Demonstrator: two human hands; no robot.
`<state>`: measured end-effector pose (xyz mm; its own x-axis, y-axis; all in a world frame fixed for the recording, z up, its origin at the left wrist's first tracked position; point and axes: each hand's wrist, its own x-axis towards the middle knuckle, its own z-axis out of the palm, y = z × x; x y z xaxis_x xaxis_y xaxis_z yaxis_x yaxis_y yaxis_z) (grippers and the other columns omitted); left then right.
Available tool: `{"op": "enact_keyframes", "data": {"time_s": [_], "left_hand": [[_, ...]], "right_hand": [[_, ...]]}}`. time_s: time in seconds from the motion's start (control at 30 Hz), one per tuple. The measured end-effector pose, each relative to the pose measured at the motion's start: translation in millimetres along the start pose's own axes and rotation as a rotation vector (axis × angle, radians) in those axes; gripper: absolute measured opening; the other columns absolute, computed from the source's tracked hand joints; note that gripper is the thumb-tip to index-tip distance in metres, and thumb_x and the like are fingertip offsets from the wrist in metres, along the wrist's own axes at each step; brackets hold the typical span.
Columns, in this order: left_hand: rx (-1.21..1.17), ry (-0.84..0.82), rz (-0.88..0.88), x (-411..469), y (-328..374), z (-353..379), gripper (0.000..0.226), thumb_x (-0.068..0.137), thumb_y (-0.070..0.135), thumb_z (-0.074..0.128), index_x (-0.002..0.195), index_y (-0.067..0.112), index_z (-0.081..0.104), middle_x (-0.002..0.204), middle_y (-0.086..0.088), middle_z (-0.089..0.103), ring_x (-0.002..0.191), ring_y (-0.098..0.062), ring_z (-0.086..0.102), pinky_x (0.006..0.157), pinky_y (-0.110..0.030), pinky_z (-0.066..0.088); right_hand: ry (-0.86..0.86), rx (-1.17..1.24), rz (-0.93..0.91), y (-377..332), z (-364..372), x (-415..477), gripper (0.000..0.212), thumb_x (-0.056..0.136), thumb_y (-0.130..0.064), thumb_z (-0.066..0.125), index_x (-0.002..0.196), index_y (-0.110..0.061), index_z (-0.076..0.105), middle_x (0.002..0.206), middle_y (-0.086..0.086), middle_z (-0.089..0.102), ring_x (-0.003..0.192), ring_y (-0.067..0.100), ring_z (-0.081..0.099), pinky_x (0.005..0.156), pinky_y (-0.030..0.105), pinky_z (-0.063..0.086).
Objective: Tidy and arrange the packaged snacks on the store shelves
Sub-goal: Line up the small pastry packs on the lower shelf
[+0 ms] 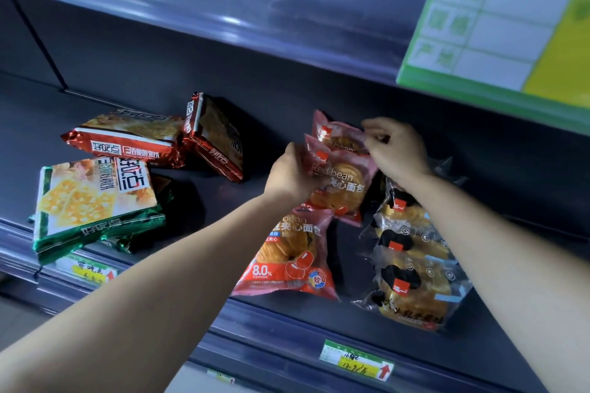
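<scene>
1. L hand [292,177]: fingers curled round the left edge of a pink plastic "Red bean" bread packet [343,180], gripping it. The pkt is tilted up off the dark grey metal shelf [223,201].
2. R hand [397,150]: thumb + fingertips pinch the top right corner of a second pink bread packet [335,134]. It stands just behind the first, partly covered by it.
3. Both held pkts sit between the two hands, touching each other.
4. A third pink bread packet [293,260] lies flat below the L wrist, near the shelf's front edge. The first pkt's lower end overlaps its top.
5. Under the R forearm: overlapping clear-and-black bread packets [415,268], just right of the pink ones.
6. Well left of the L fingers: a flat red foil cracker pack [127,137], a leaning red foil cracker pack [214,137] touching it, and a green foil cracker pack [95,198] nearer the front.
7. A yellow-and-green paper price tag [356,359] is on the front rail, below both hands.
</scene>
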<state>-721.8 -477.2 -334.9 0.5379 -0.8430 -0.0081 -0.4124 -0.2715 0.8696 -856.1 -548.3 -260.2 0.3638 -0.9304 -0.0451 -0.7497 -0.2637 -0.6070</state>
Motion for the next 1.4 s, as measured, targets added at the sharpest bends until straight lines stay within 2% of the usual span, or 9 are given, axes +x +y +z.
{"op": "enact_keyframes", "data": {"time_s": [0.1, 0.17, 0.23, 0.4, 0.57, 0.83, 0.97, 1.23, 1.4], "left_hand": [[-0.008, 0.004, -0.019, -4, 1, -4, 0.065, 0.067, 0.020, 0.085, 0.120, 0.009, 0.049, 0.115, -0.004, 0.065, 0.104, -0.022, 0.062, 0.084, -0.033, 0.050], [0.062, -0.025, -0.053, -10, 0, -12, 0.062, 0.068, 0.022, 0.082, 0.121, 0.012, 0.051, 0.117, -0.002, 0.063, 0.103, -0.022, 0.061, 0.084, -0.032, 0.051], [0.194, -0.099, -0.101, -18, -5, -22, 0.053, 0.071, 0.031, 0.077, 0.118, 0.016, 0.057, 0.115, -0.008, 0.065, 0.102, -0.027, 0.062, 0.085, -0.036, 0.052], [0.420, -0.235, -0.322, -42, -18, -47, 0.068, 0.063, 0.064, 0.068, 0.121, 0.029, 0.060, 0.125, -0.001, 0.058, 0.120, -0.026, 0.050, 0.102, -0.041, 0.042], [0.036, -0.356, -0.496, -62, -14, -60, 0.053, 0.074, 0.030, 0.082, 0.114, 0.019, 0.048, 0.104, -0.009, 0.055, 0.084, -0.027, 0.058, 0.065, -0.036, 0.052], [-0.069, -0.141, -0.057, -71, -9, -43, 0.062, 0.058, 0.005, 0.089, 0.103, 0.018, 0.048, 0.091, 0.000, 0.059, 0.077, -0.017, 0.057, 0.073, -0.039, 0.055], [-0.014, -0.020, 0.085, -64, -1, -24, 0.065, 0.060, 0.007, 0.087, 0.109, 0.016, 0.046, 0.106, -0.001, 0.059, 0.094, -0.021, 0.059, 0.079, -0.035, 0.050], [-0.028, -0.001, 0.183, -61, -4, -6, 0.074, 0.061, 0.012, 0.087, 0.119, 0.014, 0.041, 0.120, -0.007, 0.053, 0.109, -0.022, 0.054, 0.090, -0.037, 0.048], [0.031, -0.050, 0.176, -65, -5, -15, 0.104, 0.062, 0.022, 0.089, 0.146, 0.015, 0.026, 0.143, -0.003, 0.041, 0.127, -0.016, 0.043, 0.096, -0.019, 0.033]], "right_hand": [[0.061, -0.109, -0.123, 0, 1, -15, 0.040, 0.094, -0.029, 0.052, 0.113, 0.004, 0.063, 0.112, 0.023, 0.065, 0.088, 0.033, 0.063, 0.082, 0.034, 0.052], [-0.006, -0.114, -0.202, 1, 3, -27, 0.033, 0.093, -0.024, 0.056, 0.118, -0.004, 0.062, 0.104, 0.001, 0.066, 0.068, -0.001, 0.051, 0.063, 0.001, 0.040], [-0.037, -0.086, -0.292, 0, 6, -38, 0.032, 0.090, -0.018, 0.061, 0.122, -0.014, 0.060, 0.095, -0.017, 0.056, 0.069, -0.014, 0.046, 0.056, -0.007, 0.028], [-0.100, -0.321, -0.307, 8, 26, -46, 0.030, 0.077, -0.043, 0.072, 0.104, -0.029, 0.068, 0.099, -0.009, 0.066, 0.095, 0.015, 0.060, 0.078, 0.027, 0.049], [-0.188, -0.453, -0.293, 15, 38, -51, 0.055, 0.068, -0.055, 0.073, 0.118, -0.034, 0.062, 0.119, 0.003, 0.059, 0.111, 0.022, 0.053, 0.094, 0.036, 0.047], [-0.176, -0.087, -0.120, 15, 29, -47, 0.028, 0.097, -0.020, 0.048, 0.123, -0.021, 0.057, 0.119, 0.000, 0.060, 0.103, 0.017, 0.056, 0.082, 0.023, 0.041], [-0.093, -0.049, -0.094, 20, 19, -43, 0.027, 0.100, -0.028, 0.040, 0.118, -0.025, 0.060, 0.124, -0.001, 0.060, 0.110, 0.023, 0.056, 0.088, 0.030, 0.045], [-0.123, 0.087, -0.105, 36, 5, -51, 0.043, 0.072, -0.032, 0.081, 0.110, -0.028, 0.061, 0.093, -0.019, 0.055, 0.085, 0.001, 0.053, 0.074, 0.020, 0.039], [-0.123, 0.008, -0.126, 38, 0, -57, 0.049, 0.068, -0.039, 0.082, 0.112, -0.032, 0.063, 0.118, -0.007, 0.055, 0.109, 0.012, 0.049, 0.084, 0.024, 0.033]]}}
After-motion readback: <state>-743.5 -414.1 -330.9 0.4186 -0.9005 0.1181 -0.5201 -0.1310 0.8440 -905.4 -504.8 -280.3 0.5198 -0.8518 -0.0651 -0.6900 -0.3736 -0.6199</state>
